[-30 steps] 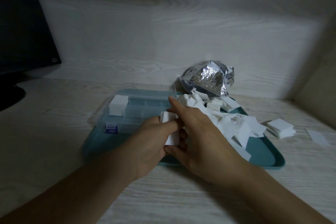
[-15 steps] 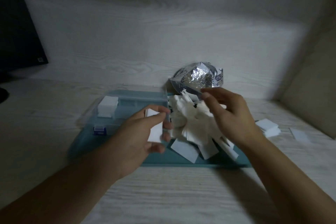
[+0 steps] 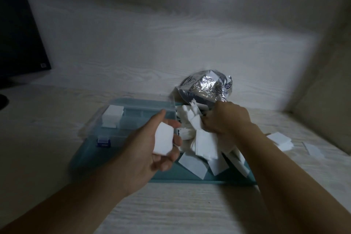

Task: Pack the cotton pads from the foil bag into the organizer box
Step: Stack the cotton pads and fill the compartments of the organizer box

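Right hand (image 3: 226,119) has dropped, clutching loose cotton pads (image 3: 205,142); left hand (image 3: 152,150) pinches a stack (image 3: 163,140).

Teal tray (image 3: 190,177) on pale wood-grain desk (image 3: 171,211), dark monitor (image 3: 17,40) far left

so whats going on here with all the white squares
A person is sorting cotton pads into a clear organizer box on a teal tray. The left hand holds a small stack of pads, while the right hand reaches into the loose pile spilled from the foil bag. One stack already sits in a compartment; a few pads lie off the tray.
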